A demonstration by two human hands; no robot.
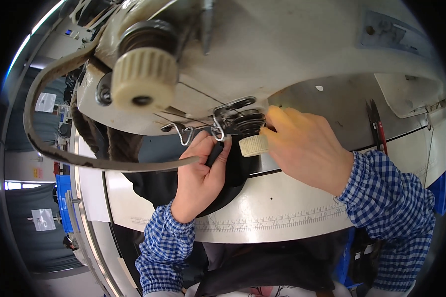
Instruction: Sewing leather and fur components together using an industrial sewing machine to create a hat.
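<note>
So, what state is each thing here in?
Left hand: pinching something dark, likely cloth
Right hand: fingers bent, grip unclear
Black cloth: bunched loosely
Dark thread: stretched straight
Red-and-black tool: lying down, tips slightly apart
Big cream knob: untouched
Checked sleeves: gathered at the cuffs

Ruler scale (262, 225) on wht tbl (292, 195), illegible

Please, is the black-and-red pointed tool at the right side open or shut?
The pointed tool is slightly open: its two tips show a gap between them. Neither hand touches it.
</note>
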